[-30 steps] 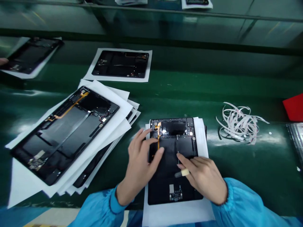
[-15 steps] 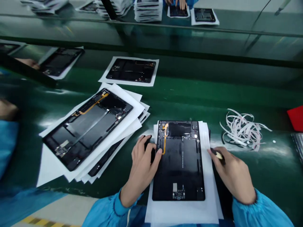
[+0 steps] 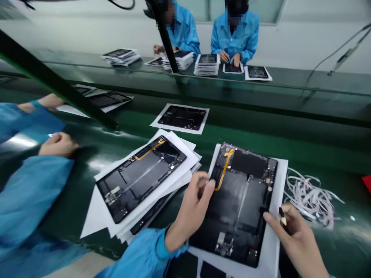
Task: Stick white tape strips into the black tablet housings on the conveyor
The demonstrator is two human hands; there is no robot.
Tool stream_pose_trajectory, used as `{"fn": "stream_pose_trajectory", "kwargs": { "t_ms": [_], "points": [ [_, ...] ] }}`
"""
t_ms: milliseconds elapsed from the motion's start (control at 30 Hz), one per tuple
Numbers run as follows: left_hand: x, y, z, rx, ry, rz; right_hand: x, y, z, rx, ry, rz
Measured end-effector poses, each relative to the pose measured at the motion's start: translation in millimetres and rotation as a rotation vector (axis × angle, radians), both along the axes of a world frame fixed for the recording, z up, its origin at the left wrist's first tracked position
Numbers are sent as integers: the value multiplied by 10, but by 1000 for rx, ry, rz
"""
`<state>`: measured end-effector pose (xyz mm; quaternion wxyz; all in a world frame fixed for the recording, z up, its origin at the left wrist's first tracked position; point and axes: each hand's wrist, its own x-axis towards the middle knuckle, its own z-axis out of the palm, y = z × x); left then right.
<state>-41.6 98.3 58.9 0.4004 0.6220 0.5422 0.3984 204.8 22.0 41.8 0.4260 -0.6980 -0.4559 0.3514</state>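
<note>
left hand [image 3: 189, 212] narrow, fingers at the tablet [image 3: 243, 208] edge beside the orange flex [image 3: 224, 170]; right hand [image 3: 298, 243] pinches a small stick [image 3: 282, 217]; tablet lies skewed on a white sheet [image 3: 278, 247].

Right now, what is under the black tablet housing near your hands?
A white sheet lies under the black tablet housing, showing past its edges; the sheet's middle is covered from view.

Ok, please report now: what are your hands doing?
Left hand on edge of black tablet housing. Right hand pinching small black-and-cream stick, beside white sheet. Stacked housings on paper to the left.
</note>
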Motion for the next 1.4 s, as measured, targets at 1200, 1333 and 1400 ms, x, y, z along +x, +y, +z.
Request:
{"fn": "stream_pose_trajectory", "kwargs": {
  "t_ms": [1200,1333,1400],
  "points": [
    [-235,2752,911,350,929,203,-53,2140,48,-58,126,289],
    [-303,2198,1535,530,723,149,-533,1674,-124,-296,507,481],
    [-356,1834,1730,613,552,77,-609,1451,-160,-356,693,523]
  ]
}}
